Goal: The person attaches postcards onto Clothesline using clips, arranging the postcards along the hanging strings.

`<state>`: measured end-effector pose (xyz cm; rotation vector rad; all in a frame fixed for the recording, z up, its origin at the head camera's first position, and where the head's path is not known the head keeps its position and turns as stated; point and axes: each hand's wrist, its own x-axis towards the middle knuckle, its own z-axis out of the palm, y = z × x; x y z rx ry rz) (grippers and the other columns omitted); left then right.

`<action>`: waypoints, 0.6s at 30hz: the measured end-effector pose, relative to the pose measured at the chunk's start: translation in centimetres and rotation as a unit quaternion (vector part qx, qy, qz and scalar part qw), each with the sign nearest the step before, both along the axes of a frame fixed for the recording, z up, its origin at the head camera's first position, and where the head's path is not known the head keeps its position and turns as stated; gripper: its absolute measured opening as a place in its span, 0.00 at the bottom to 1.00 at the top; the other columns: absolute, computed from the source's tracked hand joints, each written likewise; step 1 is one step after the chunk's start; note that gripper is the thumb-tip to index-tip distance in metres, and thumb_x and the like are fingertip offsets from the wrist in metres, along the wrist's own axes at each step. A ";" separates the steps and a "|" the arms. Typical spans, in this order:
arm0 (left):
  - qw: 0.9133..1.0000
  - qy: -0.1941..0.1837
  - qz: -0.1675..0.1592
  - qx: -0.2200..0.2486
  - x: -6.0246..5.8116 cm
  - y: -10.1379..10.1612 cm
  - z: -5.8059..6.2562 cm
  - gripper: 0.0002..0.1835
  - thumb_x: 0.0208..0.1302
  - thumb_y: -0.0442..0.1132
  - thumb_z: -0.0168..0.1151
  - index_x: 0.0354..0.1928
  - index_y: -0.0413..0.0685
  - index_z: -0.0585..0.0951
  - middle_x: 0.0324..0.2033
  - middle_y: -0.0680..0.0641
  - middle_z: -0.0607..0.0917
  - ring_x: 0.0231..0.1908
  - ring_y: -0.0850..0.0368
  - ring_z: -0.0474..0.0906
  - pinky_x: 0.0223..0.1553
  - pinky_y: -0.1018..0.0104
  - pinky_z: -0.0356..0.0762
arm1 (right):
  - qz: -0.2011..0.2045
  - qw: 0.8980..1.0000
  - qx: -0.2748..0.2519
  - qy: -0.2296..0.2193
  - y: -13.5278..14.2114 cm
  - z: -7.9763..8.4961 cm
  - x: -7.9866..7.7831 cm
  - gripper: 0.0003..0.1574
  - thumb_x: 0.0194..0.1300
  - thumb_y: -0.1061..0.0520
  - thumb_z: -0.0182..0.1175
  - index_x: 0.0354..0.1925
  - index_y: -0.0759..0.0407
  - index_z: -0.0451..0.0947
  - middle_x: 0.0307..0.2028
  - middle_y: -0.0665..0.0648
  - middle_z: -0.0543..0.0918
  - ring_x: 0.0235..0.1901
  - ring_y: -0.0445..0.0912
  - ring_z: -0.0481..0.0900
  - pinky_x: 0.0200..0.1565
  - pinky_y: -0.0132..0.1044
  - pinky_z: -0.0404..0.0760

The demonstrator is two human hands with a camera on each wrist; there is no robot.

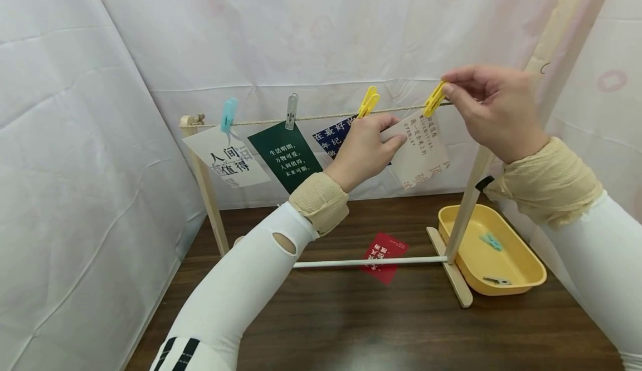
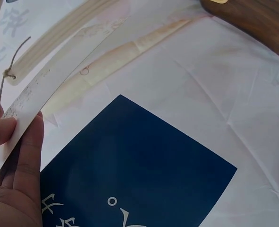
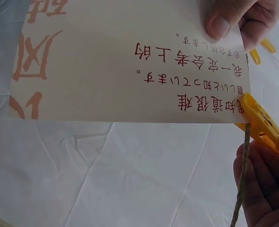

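Observation:
A cream card with red lettering hangs at the rope, its left edge pinched between thumb and fingers of my left hand. My right hand pinches a yellow clothespin, whose jaws sit over the card's upper corner beside the rope, as the right wrist view shows. Left of these, a navy card hangs under another yellow clothespin, partly hidden behind my left hand. A green card hangs from a grey clothespin, and a white card from a light-blue clothespin.
A wooden frame carries the rope, with a white bar low across it. Beneath lies a red card on the dark wooden table. The yellow tray at right holds a light-blue clothespin and a grey one.

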<state>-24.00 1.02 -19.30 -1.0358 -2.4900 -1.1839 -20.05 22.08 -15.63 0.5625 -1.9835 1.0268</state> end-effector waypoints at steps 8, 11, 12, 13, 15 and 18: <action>1.000 0.008 0.008 -0.004 -0.1 -0.1 0.0 0.10 0.81 0.38 0.64 0.55 0.44 0.89 0.50 0.47 0.94 0.39 0.61 0.87 0.36 0.75 0.82 | -0.005 1.000 0.010 -0.022 0.4 -0.1 -0.1 0.12 0.74 0.68 0.64 0.50 0.76 0.88 0.35 0.21 0.84 0.34 0.23 0.87 0.40 0.15 0.82; 1.000 0.008 0.012 -0.002 -0.2 -0.1 0.0 0.10 0.80 0.38 0.65 0.55 0.43 0.89 0.49 0.47 0.94 0.39 0.61 0.86 0.37 0.75 0.82 | -0.012 0.999 0.011 -0.030 0.4 -0.1 -0.1 0.14 0.74 0.66 0.64 0.52 0.74 0.88 0.35 0.21 0.84 0.34 0.22 0.86 0.40 0.14 0.81; 1.000 0.007 0.012 0.001 -0.2 0.0 -0.1 0.10 0.80 0.38 0.65 0.55 0.43 0.89 0.48 0.47 0.94 0.39 0.61 0.86 0.37 0.75 0.82 | -0.015 0.999 0.011 -0.033 0.4 -0.1 -0.1 0.15 0.74 0.65 0.64 0.53 0.74 0.88 0.36 0.23 0.84 0.34 0.21 0.86 0.40 0.14 0.81; 1.000 0.005 0.011 0.003 -0.1 0.0 -0.1 0.10 0.80 0.38 0.65 0.54 0.43 0.89 0.48 0.46 0.94 0.39 0.61 0.86 0.37 0.75 0.82 | -0.018 0.999 0.009 -0.038 0.4 -0.2 -0.1 0.15 0.75 0.64 0.64 0.53 0.73 0.88 0.36 0.23 0.84 0.34 0.22 0.86 0.40 0.14 0.81; 1.000 -0.001 0.008 0.003 0.0 0.0 -0.2 0.10 0.80 0.38 0.65 0.54 0.43 0.88 0.49 0.46 0.93 0.39 0.60 0.87 0.38 0.74 0.83 | -0.021 0.999 -0.005 -0.048 0.4 -0.2 -0.1 0.16 0.75 0.64 0.64 0.54 0.73 0.88 0.37 0.26 0.86 0.34 0.22 0.86 0.40 0.14 0.81; 1.000 -0.009 0.001 0.003 0.2 0.0 -0.3 0.10 0.81 0.38 0.64 0.55 0.43 0.87 0.51 0.46 0.93 0.41 0.60 0.88 0.39 0.75 0.84 | -0.026 0.998 -0.037 -0.050 0.5 -0.3 -0.1 0.17 0.74 0.64 0.65 0.55 0.74 0.87 0.37 0.27 0.87 0.34 0.24 0.87 0.41 0.15 0.82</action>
